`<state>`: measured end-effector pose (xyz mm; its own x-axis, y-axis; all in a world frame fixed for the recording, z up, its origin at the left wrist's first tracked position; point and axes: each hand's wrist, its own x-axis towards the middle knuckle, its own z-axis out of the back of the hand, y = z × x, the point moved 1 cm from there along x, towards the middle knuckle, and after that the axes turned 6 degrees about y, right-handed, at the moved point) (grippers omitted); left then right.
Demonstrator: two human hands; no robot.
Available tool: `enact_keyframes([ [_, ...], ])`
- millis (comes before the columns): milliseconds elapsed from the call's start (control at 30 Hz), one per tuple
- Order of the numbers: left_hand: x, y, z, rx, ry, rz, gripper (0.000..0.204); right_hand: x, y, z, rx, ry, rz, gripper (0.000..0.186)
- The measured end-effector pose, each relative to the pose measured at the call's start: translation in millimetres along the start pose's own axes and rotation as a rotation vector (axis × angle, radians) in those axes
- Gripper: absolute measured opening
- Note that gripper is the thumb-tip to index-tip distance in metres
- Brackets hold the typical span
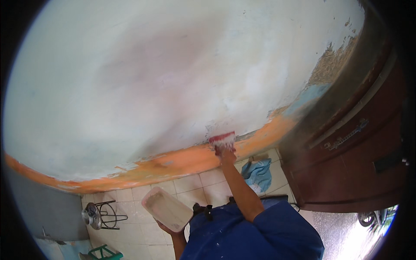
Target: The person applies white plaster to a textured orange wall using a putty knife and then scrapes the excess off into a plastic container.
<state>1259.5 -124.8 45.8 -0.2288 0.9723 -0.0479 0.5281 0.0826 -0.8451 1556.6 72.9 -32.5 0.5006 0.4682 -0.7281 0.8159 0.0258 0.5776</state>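
My right hand [226, 152] reaches out to the wall and is closed on a red putty spreader [222, 137] smeared with white paste. The spreader's wide edge meets the wall [143, 91] near the bottom of its whitish coat, just above an orange band [186, 160]. Low on the left, my left hand [164, 228] grips the underside and edge of a pale rectangular plastic tub [168, 209]. Whitish residue coats the inside of the tub, which is tilted. Most of the left fingers are hidden beneath it.
A light blue cloth or bag [257, 174] lies on the tiled floor [208, 178] beside the wall. At left stand a metal-framed stool [108, 215] with a silvery object by it and a green stool [105, 252]. A dark red door [351, 160] borders the right.
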Motion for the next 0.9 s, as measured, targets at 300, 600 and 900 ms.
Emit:
enact_keyframes([
  [300,-5,-8,7,0.445,0.081,-0.258,0.049,-66,6,25,-0.101,0.667,0.212,0.028],
  [600,-4,15,7,-0.083,0.08,0.013,0.053,12,-33,40,-1.123,0.175,0.105,0.036],
  [900,-14,20,-47,-0.391,0.167,0.239,0.059,-93,45,172,-0.211,0.451,0.204,0.019],
])
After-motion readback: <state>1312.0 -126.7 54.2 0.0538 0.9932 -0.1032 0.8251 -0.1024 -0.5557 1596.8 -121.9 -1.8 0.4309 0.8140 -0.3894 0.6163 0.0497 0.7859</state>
